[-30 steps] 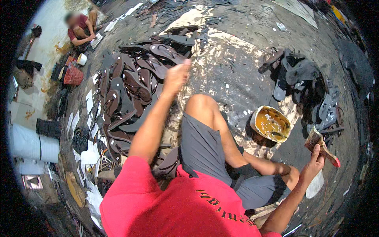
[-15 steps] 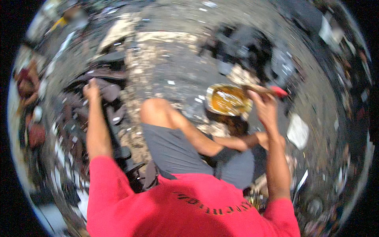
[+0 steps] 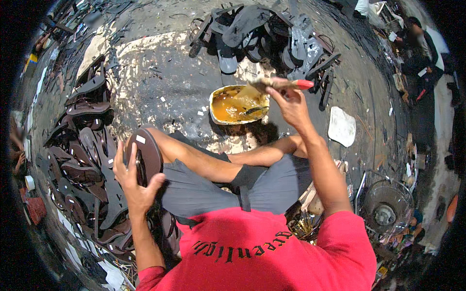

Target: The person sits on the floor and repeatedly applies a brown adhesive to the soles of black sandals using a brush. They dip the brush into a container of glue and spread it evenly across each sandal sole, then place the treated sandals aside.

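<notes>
Brush [image 3: 264, 86]: above the right end of the tub, bristles pointing left, red handle tip pointing right; whether the bristles touch the rim cannot be told.
Right hand [image 3: 291, 106]: closed on the brush, thumb and fingers around its handle.
Left hand [image 3: 133, 186]: fingers spread, thumb held apart, over the near part of the slipper; whether it grips cannot be told.
Slipper [image 3: 151, 156]: brown, a small white patch near its far end, at the person's bare left knee.
Tub [image 3: 224, 121]: pale-rimmed, with amber liquid [image 3: 230, 109] inside, on the floor sheet beyond the crossed legs.
Floor sheet [image 3: 170, 89]: dark, with pale patches toward its left and far edges.
Slipper heap [image 3: 82, 172]: brown and grey, overlapping, along the floor sheet's left edge.
Dark footwear [image 3: 242, 26]: piled by the floor sheet's far edge, toward the right.
White piece [image 3: 342, 127]: flat, right of the right forearm.
Fan [image 3: 386, 203]: round, beside the right elbow.
</notes>
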